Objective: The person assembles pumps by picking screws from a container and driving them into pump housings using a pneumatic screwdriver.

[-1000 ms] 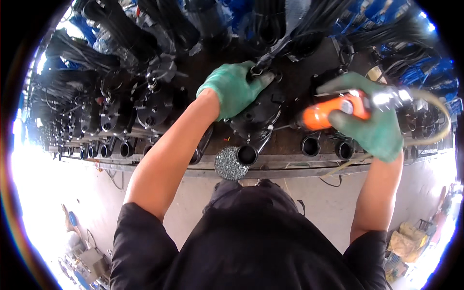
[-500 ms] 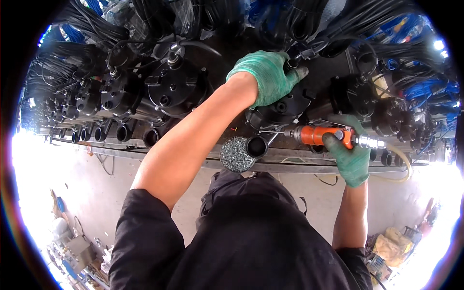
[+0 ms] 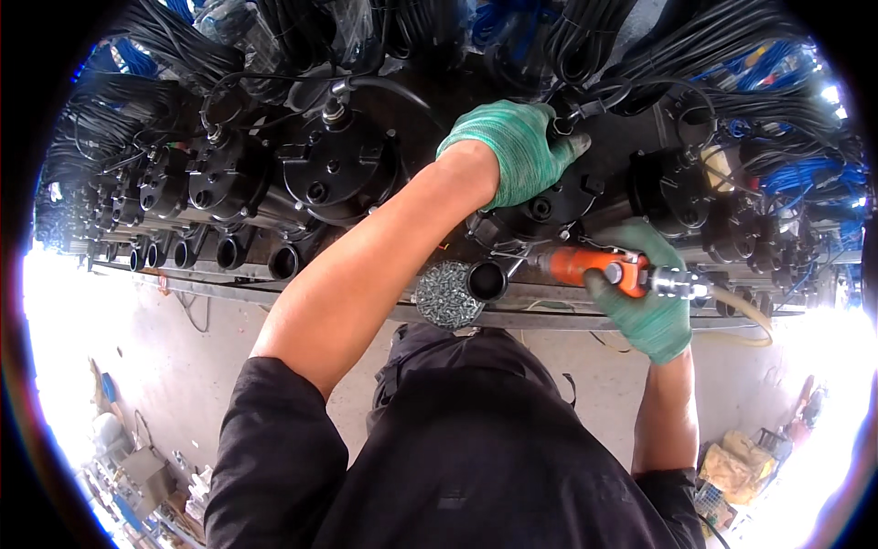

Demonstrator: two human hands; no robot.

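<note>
My left hand (image 3: 510, 154), in a green knitted glove, reaches across to a round black pump-like unit (image 3: 547, 212). Its fingers close around the cable fitting (image 3: 569, 122) on top, mostly hidden by the glove. My right hand (image 3: 646, 302), gloved too, is wrapped around an orange air screwdriver (image 3: 585, 265). The tool lies sideways, its front end pointing left at the near side of that unit; the tip is blurred. Close by, a black pipe outlet (image 3: 487, 281) sticks out toward me. Beside the outlet is a round container full of small metal screws (image 3: 446, 297).
Similar black units (image 3: 331, 169) stand in a row on both sides along the bench edge (image 3: 384, 309). Bundles of black cable (image 3: 585, 37) and blue cable crowd the back. A pale air hose (image 3: 745, 316) curves from the tool. Parts and sacks (image 3: 736, 462) lie on the floor.
The screwdriver has shifted a little left, its front end nearer the unit, and its long bit now shows less. My left hand stays on the fitting with a slight shift.
</note>
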